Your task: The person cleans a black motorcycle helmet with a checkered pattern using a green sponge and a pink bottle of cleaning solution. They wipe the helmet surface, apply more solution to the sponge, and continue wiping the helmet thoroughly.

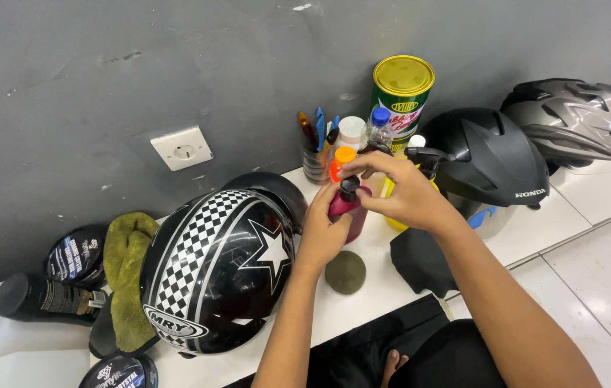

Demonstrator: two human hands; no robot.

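A dark red bottle [352, 219] with a black pump cap stands on the white ledge [549, 230]. My left hand [322, 233] wraps around its left side. My right hand [402, 190] is over the top, fingers pinching the black cap. A round olive-green applicator pad [345, 272] lies on the ledge just in front of the bottle. A black helmet with a checkered stripe and white star [216, 269] sits to the left, close to my left forearm.
Behind the bottle stand an orange-capped bottle [339, 162], a clear water bottle [379, 129], a yellow spray bottle [420, 159], a green and yellow tin [401, 97] and a cup of tools [314, 147]. Black helmet [492, 162], silver helmet [582, 118], black cloth [420, 262], green towel [127, 284], black tubs.
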